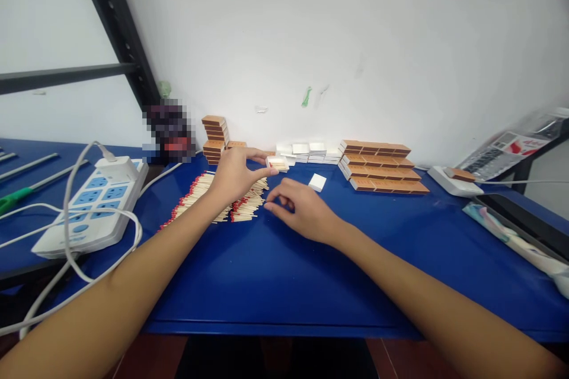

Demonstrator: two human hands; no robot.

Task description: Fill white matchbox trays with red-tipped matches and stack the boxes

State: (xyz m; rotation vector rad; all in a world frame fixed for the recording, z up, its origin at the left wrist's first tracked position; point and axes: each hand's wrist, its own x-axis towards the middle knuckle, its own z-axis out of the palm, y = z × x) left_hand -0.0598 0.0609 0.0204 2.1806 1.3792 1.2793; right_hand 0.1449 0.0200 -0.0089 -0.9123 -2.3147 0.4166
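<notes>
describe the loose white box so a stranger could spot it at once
On the blue table, find the stepped stack of brown matchboxes near the wall. Just to its left, beyond the right hand, lies the small white box. Unlike the other white boxes grouped behind it, it lies by itself.

Likely workshop: stacked matchboxes [382, 167], rack [118, 23]
</notes>
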